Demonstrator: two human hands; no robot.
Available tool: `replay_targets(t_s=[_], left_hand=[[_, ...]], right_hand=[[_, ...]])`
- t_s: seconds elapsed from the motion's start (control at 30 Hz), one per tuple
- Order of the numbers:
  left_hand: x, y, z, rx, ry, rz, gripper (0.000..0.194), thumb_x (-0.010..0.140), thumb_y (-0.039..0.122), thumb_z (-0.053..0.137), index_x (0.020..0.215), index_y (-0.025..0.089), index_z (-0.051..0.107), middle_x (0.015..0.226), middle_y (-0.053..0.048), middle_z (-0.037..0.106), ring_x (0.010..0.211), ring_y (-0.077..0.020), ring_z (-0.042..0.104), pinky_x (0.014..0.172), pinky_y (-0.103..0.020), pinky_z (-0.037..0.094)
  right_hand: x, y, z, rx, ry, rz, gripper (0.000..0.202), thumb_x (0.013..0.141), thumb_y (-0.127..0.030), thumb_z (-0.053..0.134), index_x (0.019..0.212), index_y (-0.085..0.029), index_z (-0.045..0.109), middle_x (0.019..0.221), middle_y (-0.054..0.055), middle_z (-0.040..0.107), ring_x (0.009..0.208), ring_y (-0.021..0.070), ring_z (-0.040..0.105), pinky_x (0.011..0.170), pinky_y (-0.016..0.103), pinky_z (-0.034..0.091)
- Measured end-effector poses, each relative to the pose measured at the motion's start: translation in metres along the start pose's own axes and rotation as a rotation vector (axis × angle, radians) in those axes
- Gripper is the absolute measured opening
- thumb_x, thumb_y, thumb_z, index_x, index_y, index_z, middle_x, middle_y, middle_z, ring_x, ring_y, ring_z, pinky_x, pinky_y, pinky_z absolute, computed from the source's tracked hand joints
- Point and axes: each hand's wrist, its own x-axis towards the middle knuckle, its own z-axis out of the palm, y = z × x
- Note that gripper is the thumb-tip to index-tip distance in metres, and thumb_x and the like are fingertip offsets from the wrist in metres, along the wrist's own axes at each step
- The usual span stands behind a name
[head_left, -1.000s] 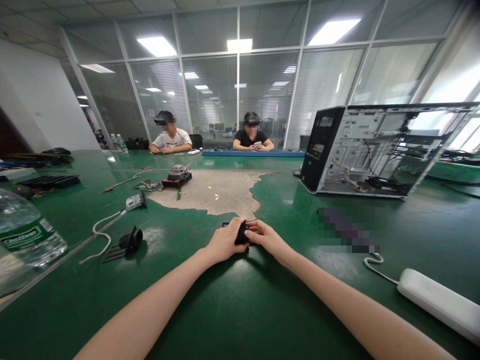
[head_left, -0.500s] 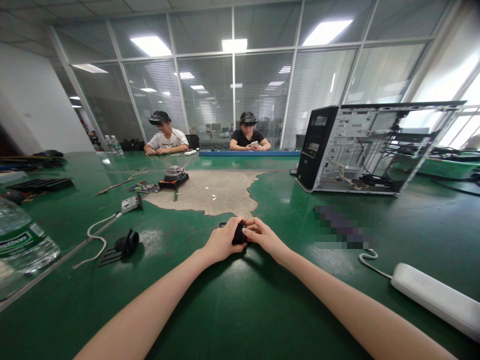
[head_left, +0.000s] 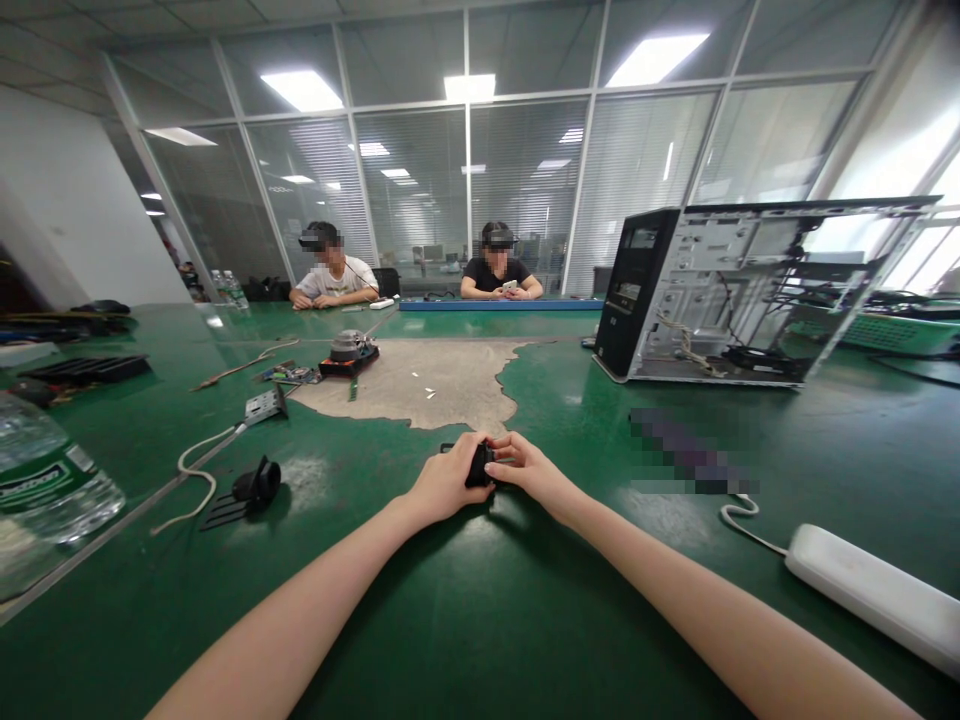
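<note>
My left hand [head_left: 448,474] is closed around a small black object [head_left: 478,468] in the middle of the view, just above the green tabletop. From the other side, the bent fingers of my right hand [head_left: 526,470] pinch the same object near its right edge. Fingers cover most of it, so its exact kind cannot be told; a thin black loop [head_left: 447,449] sticks out beyond my left hand. To the left on the table lies a black plastic part [head_left: 257,485] with a round body and several long prongs.
On the right stand an opened computer case [head_left: 645,300] and a white power strip [head_left: 862,585]. Leftward are a large water bottle [head_left: 52,480], a white cable [head_left: 196,480], a metal bracket [head_left: 265,403] and a circuit board [head_left: 289,373]. Two people sit across the green table [head_left: 420,620].
The view has shifted very slightly. Both hands keep their grip on the black object, with only a tiny movement of the fingers.
</note>
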Motion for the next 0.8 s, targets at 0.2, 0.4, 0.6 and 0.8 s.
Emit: replay_targets(t_s=[0.2,0.4,0.6,0.8], left_hand=[[-0.001,-0.001,0.000,0.015,0.012,0.010,0.060,0.066,0.033,0.057,0.117,0.027,0.026,0.117,-0.001,0.043,0.090,-0.0213,0.055,0.073,-0.033,0.045],[-0.001,-0.001,0.000,-0.001,0.029,0.023,0.060,0.066,0.035,0.057,0.117,0.027,0.026,0.117,-0.002,0.044,0.089,-0.0210,0.055,0.072,-0.033,0.045],[-0.001,-0.001,-0.001,-0.026,0.015,0.001,0.060,0.066,0.034,0.057,0.117,0.027,0.027,0.118,-0.002,0.043,0.090,-0.0203,0.055,0.073,-0.032,0.044],[0.001,0.000,-0.002,-0.030,-0.008,-0.026,0.060,0.066,0.033,0.057,0.117,0.029,0.027,0.117,-0.002,0.044,0.090,-0.0202,0.055,0.074,-0.032,0.044]], right_hand=[[-0.001,-0.001,0.001,0.009,-0.018,0.000,0.033,0.058,-0.032,0.066,0.082,-0.020,0.046,0.080,0.000,0.055,0.078,0.0150,0.053,0.074,0.033,0.041],[0.001,0.002,0.001,0.023,-0.019,-0.010,0.034,0.059,-0.033,0.065,0.083,-0.020,0.045,0.080,0.000,0.054,0.076,0.0142,0.054,0.072,0.032,0.041],[0.004,0.013,0.001,-0.006,-0.023,-0.060,0.031,0.064,-0.034,0.062,0.086,-0.020,0.044,0.083,0.000,0.054,0.077,0.0140,0.054,0.072,0.031,0.043],[0.004,0.020,-0.002,-0.057,-0.033,-0.149,0.028,0.069,-0.034,0.058,0.089,-0.021,0.044,0.088,0.001,0.053,0.083,0.0146,0.053,0.077,0.032,0.042]])
